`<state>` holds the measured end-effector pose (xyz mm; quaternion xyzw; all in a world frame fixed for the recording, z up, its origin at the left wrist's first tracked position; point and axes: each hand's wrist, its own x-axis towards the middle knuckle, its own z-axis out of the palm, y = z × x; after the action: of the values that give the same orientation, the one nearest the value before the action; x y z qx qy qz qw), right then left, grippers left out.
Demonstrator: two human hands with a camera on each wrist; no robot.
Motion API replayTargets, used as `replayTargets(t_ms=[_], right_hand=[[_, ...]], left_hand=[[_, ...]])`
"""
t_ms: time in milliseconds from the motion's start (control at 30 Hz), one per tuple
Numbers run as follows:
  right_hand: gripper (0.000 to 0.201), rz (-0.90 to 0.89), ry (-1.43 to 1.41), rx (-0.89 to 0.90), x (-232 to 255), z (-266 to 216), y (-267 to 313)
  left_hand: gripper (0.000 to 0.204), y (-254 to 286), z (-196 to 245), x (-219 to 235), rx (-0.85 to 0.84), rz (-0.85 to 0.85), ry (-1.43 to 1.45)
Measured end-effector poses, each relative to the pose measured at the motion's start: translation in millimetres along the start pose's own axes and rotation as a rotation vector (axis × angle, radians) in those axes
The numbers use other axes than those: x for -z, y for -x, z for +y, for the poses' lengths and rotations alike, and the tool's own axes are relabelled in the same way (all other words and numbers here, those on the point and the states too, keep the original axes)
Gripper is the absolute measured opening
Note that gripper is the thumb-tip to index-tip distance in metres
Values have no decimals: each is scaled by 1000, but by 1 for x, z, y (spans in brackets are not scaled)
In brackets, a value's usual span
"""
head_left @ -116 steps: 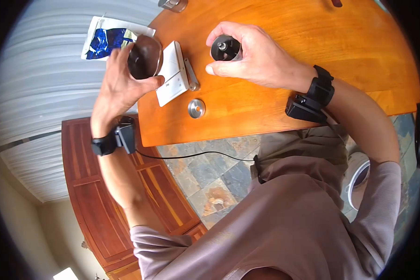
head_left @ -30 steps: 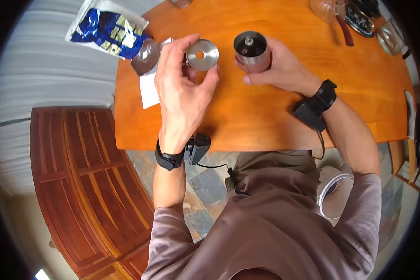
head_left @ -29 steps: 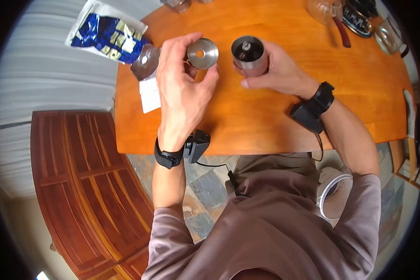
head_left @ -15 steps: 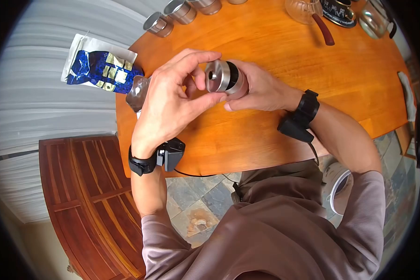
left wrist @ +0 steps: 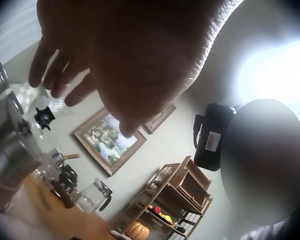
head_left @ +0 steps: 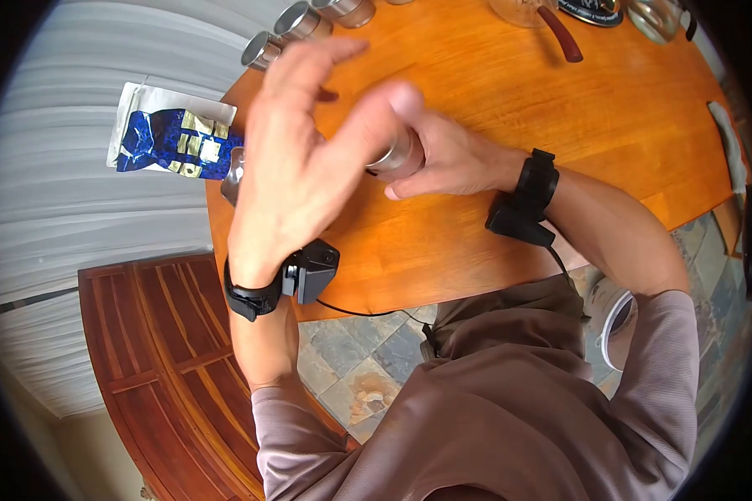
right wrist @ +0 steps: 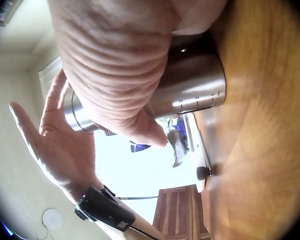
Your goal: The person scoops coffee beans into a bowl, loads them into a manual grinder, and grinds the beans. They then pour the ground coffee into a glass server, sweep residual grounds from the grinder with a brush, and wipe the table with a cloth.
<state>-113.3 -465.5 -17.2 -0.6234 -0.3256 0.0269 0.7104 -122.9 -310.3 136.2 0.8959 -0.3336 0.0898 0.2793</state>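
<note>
My right hand (head_left: pixel 459 159) grips the steel body of a hand coffee grinder (head_left: pixel 403 159), tilted above the wooden table. Number marks run along the grinder's body (right wrist: pixel 195 82) in the right wrist view, and the steel cap (right wrist: pixel 75 114) sits at its far end. My left hand (head_left: pixel 297 159) is blurred, its fingers and thumb spread beside that end with nothing between them. The right wrist view shows the left palm (right wrist: pixel 67 155) facing the capped end. In the head view the left thumb hides part of the grinder.
A blue and white pouch (head_left: pixel 180 138) lies at the table's left edge, beside a dark see-through cup (head_left: pixel 232 179). Several steel cups (head_left: pixel 303 21) line the far left. A glass pot with a red handle (head_left: pixel 560 35) and a glass jug (head_left: pixel 653 21) stand far right.
The left hand picked up the steel cap with a hole, brought it to the grinder in the right hand, then let go and spread its fingers. The dark cup was set down earlier.
</note>
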Motion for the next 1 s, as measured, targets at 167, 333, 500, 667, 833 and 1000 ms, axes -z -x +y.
replayTargets(t_ms=[167, 333, 500, 667, 833, 1000], right_hand=[[50, -48, -5, -46, 1, 0, -1], [45, 13, -62, 17, 2, -2, 3], [50, -76, -13, -101, 4, -6, -3], [48, -43, -18, -89, 2, -10, -3], [44, -113, -18, -153, 4, 2, 1], [47, -54, -110, -182, 1, -17, 1]], left_hand=[[47, -16, 8, -18, 91, 59, 32], [70, -7, 8, -58, -26, -146, -488], [60, -21, -26, -34, 231, 123, 440], [63, -35, -3, -19, 116, 44, 313], [49, -31, 10, -51, 196, -253, 309], [53, -2, -31, -28, 209, 347, 609]])
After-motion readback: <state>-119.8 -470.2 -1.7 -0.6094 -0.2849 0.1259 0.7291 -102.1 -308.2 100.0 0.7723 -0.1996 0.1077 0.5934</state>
